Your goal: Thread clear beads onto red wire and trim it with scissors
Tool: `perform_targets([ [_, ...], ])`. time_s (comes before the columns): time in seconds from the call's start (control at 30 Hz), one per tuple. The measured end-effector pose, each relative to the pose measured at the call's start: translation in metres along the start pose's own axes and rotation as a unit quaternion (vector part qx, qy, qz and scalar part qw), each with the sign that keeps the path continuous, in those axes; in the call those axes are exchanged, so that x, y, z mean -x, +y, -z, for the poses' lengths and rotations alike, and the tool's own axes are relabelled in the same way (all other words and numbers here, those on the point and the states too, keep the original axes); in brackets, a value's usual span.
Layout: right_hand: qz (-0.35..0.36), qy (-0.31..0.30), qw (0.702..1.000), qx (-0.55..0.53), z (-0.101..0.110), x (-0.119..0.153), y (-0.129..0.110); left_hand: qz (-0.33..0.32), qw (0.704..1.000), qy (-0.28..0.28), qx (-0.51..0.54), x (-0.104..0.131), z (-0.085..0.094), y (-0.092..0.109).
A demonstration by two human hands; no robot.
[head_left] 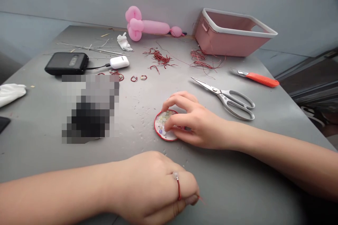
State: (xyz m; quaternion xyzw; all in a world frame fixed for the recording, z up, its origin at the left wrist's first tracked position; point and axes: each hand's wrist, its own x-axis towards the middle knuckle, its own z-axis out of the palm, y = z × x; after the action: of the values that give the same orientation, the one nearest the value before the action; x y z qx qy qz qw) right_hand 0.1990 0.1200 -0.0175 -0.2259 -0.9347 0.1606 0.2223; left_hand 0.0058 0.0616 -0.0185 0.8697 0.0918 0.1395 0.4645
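My left hand [158,190] is closed in a pinch near the table's front edge, with a thin red thread [201,199] sticking out past its fingertips. A red cord ring [179,189] with a pale bead is around one of its fingers. Further right and back, my right hand [194,121] reaches over a small round dish [159,134] with a red rim. Its fingers are curved and apart, the fingertips among pale beads [163,121]; whether it holds a bead cannot be made out.
Silver scissors [224,98] and an orange cutter [261,79] lie right of the dish. Behind are a pink basket [224,42], red cord pieces [161,57] and a pink balloon [155,27]. A black power bank [67,64] and a blurred-out object [89,112] are at left.
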Motion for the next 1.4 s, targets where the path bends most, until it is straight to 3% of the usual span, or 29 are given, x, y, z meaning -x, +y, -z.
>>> perform_targets([
  [0.17, -0.012, -0.012, 1.0, 0.001, 0.0018, -0.0014, -0.0019, 0.035, 0.999, -0.01, -0.011, 0.0016, 0.0006, 0.0001],
  [0.6, 0.004, 0.0, 0.995, 0.103, 0.0044, -0.0009, -0.0048, 0.05, 0.999, -0.017, -0.007, -0.0003, 0.0041, 0.0004],
  [0.97, -0.002, 0.02, 0.994, 0.108, -0.0032, 0.001, 0.0014, 0.055, 0.998, -0.026, -0.012, -0.001, 0.0032, -0.0004],
  [1.4, -0.003, -0.011, 0.995, 0.102, -0.0036, -0.0004, -0.0016, 0.06, 0.998, -0.031, -0.014, -0.0013, 0.0032, 0.0],
])
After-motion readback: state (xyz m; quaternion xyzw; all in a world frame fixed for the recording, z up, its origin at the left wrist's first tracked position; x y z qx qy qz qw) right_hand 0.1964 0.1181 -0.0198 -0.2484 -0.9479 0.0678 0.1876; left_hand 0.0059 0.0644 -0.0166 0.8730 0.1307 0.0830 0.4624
